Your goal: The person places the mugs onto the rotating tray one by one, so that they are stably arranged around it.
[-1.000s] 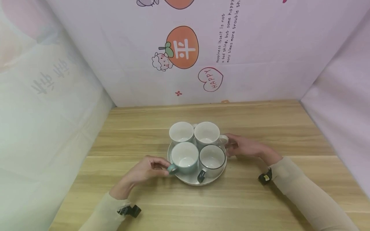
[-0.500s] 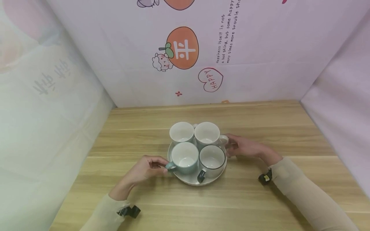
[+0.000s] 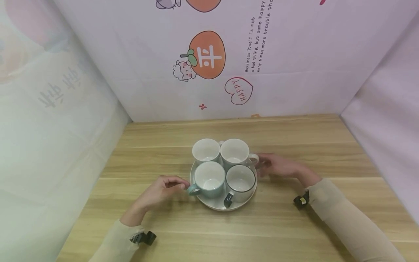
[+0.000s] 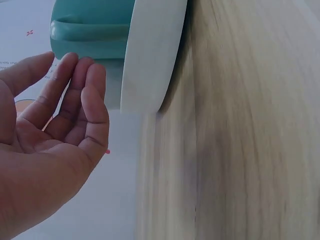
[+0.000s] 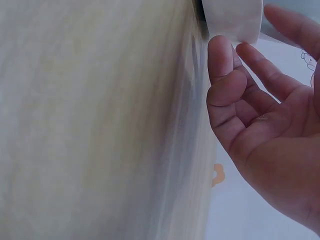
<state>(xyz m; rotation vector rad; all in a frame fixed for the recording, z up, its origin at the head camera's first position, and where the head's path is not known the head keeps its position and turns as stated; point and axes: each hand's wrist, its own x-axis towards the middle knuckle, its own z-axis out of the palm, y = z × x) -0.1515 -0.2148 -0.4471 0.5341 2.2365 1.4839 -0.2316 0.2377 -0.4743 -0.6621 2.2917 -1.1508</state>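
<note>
Several mugs stand upright on a round white plate. The teal mug is front left, its handle pointing left; a dark-rimmed white mug is front right. Behind them are two white mugs, the back left mug and the back right mug. My left hand hovers beside the teal handle, fingers loosely bent and holding nothing. Right of the plate, my right hand is near the rim and the back right mug's handle, its fingers relaxed around nothing; whether a fingertip touches the rim I cannot tell.
Beneath the plate is a wooden table. A printed white cloth rises behind it, with more pale cloth along the right and left sides. Small black cameras sit at both wrists.
My left hand has drawn back to the left, letting go of the teal mug's handle. My right hand has shifted slightly right, away from the plate. The mugs and plate stay put.
</note>
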